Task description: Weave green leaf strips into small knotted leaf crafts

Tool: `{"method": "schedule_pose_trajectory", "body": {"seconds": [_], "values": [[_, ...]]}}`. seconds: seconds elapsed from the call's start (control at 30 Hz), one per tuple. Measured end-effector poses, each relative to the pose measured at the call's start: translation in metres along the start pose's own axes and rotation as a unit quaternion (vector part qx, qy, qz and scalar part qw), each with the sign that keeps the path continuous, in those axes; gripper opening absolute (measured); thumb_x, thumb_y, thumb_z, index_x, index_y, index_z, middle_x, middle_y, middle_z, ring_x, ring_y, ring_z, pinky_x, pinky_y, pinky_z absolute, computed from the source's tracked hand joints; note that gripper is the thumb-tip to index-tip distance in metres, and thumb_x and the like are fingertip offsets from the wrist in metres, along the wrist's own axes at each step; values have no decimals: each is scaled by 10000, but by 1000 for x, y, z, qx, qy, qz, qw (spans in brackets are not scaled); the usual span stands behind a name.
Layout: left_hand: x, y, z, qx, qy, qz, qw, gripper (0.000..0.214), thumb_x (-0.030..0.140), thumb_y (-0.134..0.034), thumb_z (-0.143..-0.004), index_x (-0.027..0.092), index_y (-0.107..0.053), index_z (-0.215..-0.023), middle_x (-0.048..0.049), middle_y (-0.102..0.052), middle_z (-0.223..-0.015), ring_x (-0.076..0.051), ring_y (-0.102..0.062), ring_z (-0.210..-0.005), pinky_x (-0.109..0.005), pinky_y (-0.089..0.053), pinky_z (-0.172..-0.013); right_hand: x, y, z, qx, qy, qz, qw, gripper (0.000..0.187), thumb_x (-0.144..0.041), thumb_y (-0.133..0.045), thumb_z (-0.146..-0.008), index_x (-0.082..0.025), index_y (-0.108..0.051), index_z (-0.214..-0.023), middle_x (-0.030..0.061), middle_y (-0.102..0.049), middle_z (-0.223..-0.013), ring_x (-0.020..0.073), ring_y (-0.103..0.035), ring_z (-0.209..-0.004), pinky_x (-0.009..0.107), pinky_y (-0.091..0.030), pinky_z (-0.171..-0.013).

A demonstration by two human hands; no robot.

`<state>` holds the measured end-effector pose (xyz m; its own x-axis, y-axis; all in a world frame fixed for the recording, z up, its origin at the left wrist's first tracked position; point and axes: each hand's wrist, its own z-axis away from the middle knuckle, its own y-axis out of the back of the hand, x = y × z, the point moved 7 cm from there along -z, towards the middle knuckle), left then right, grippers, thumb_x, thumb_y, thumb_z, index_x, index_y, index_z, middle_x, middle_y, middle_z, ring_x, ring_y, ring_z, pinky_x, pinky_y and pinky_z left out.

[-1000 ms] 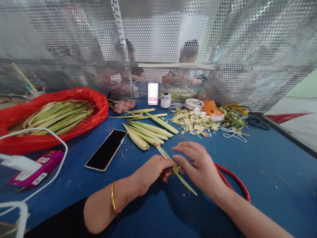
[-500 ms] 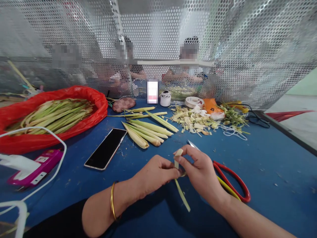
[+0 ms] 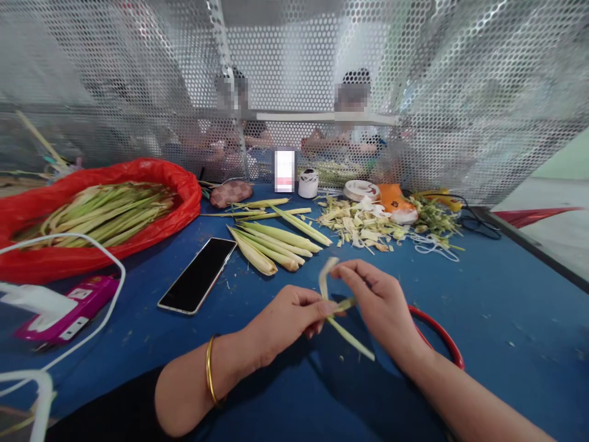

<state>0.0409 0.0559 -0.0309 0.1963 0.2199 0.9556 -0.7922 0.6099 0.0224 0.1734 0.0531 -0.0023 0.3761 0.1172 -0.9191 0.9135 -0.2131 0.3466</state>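
From my far seat I see two bare hands, low, nr the mid. of the frame. The left hand [image 3: 299,313], w/ a thin shiny gold bangle [image 3: 209,371] on its wrist, pinches a long flat pale green leaf strip [image 3: 352,339] btwn thumb & fingers. That strip sits just right of mid., bent at the thumb: one end pokes up, a short bit points right & a tail slants to the lower right. The right hand [image 3: 380,304] is half curled, fingertips right by the strip's top end; I can't tell if they grip it. A red loop handle [image 3: 448,342] peeks out behind that wrist, partly hid. Mid. frame, I see a bunch of pale green pointy leaf stalks [image 3: 278,242] on the blue tabletop [image 3: 506,307], & left of it, a flat black phone w/ a pale edge [image 3: 197,276]. At left is a big red plastic bag [image 3: 184,215] w/ long green leaves [image 3: 110,215] in it; below that, a purple power strip [image 3: 99,288]. Upper right of mid., there's a pile of pale leaf scraps [image 3: 356,227] by an orange packet [image 3: 391,199]. Up top, ppl show thru grey metal mesh [image 3: 285,55], too blurry for me.
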Motion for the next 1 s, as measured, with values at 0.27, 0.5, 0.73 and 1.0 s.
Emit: {"method": "schedule_pose_trajectory", "body": {"seconds": [0.27,0.5,0.73,1.0], "values": [[0,13,-3,73,12,97,993,432,544,-608,-776,137,-617,-632,-5,-577,-578,-85,-469,-510,-214,-370,-553,28,-4,0,16,-190,-211,959,520,-554,-757,-637,-163,-629,-954,-6,-582,-709,142,-534,-641,258,-425,-616],[-4,13,-2,80,24,76,994,306,426,-692,-727,133,-652,-649,25,-534,-516,-86,-486,-503,-197,-400,-522,27,-17,2,-57,-197,-238,949,361,-477,-783,-629,-153,-627,-661,-42,-509,-524,86,-417,-514,224,-344,-539],[-4,3,0,31,45,79,995,173,291,-700,-697,120,-704,-725,6,-588,-493,-87,-520,-467,-200,-434,-525,27,-8,0,-4,-161,-202,966,251,-387,-768,-639,-171,-652,-695,-42,-554,-578,74,-438,-458,218,-347,-479],[-3,12,-1,77,34,175,981,241,320,-756,-695,121,-708,-823,-51,-713,-638,-130,-644,-585,-235,-494,-635,3,15,-6,80,20,0,997,229,-374,-618,-818,-197,-652,-959,37,-652,-817,195,-593,-766,309,-455,-689]]}}
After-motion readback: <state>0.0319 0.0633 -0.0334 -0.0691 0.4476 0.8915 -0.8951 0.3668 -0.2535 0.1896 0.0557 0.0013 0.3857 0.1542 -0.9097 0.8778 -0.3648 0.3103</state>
